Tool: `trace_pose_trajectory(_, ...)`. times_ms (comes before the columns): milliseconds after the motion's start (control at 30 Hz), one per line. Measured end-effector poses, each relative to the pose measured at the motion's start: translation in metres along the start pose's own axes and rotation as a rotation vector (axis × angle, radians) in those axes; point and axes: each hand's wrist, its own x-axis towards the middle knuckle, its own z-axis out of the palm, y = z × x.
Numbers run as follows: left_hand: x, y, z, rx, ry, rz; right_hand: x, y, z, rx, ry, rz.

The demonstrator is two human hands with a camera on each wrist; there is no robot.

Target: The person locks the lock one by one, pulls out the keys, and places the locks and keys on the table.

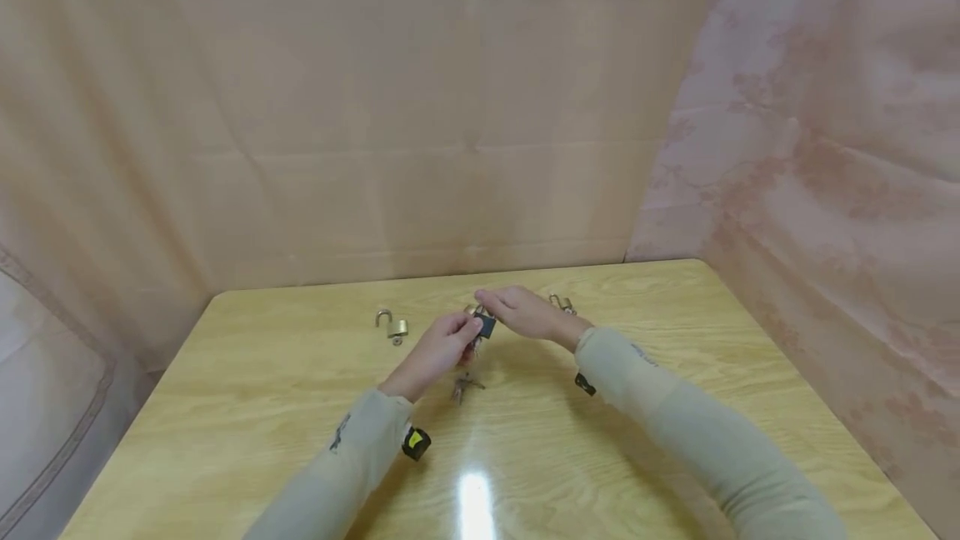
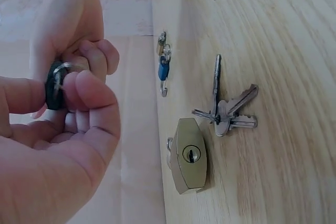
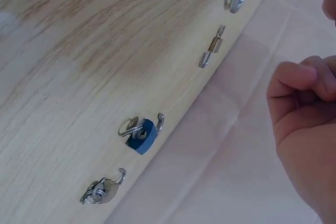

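My left hand (image 1: pixel 450 336) grips a dark padlock (image 1: pixel 487 325) by its body. Keys (image 1: pixel 477 347) hang below the lock, and a metal ring (image 2: pixel 65 68) shows beside it in the left wrist view. From the right, my right hand (image 1: pixel 531 313) meets the lock with curled fingers at its shackle (image 1: pixel 480 308); the fingers partly cover the grip. In the right wrist view the same hand (image 3: pixel 304 121) is curled at the right edge, with the lock out of frame.
A bunch of keys (image 1: pixel 465 387) lies below the hands. To the left rests a brass padlock (image 1: pixel 397 327) with its shackle open. Toward the far edge sit a blue padlock (image 3: pixel 142 136), a small brass padlock (image 3: pixel 215 44) and another lock with rings (image 3: pixel 105 190).
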Motion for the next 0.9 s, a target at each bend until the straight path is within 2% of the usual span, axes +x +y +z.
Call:
trace_pose_trajectory(167,-0.002,-0.002,-0.003,-0.016,-0.01,-0.008,0.001,0.004,0.0,0.059,0.049,0.067)
trace_pose_trajectory(300,-0.004,-0.002,-0.008,0.009,0.024,0.002,-0.002,0.008,-0.002,0.134,0.099,0.042)
trace_pose_trajectory(500,-0.005,-0.004,-0.014,0.012,0.106,-0.014,-0.01,0.008,-0.003,0.218,0.061,-0.01)
trace_pose_trajectory(600,-0.003,-0.005,-0.015,0.009,0.134,-0.004,-0.012,0.007,-0.003,0.218,0.06,-0.017)
trace_pose_trajectory(900,-0.003,-0.008,-0.014,0.003,0.158,0.041,-0.011,0.006,0.0,0.222,0.063,-0.006)
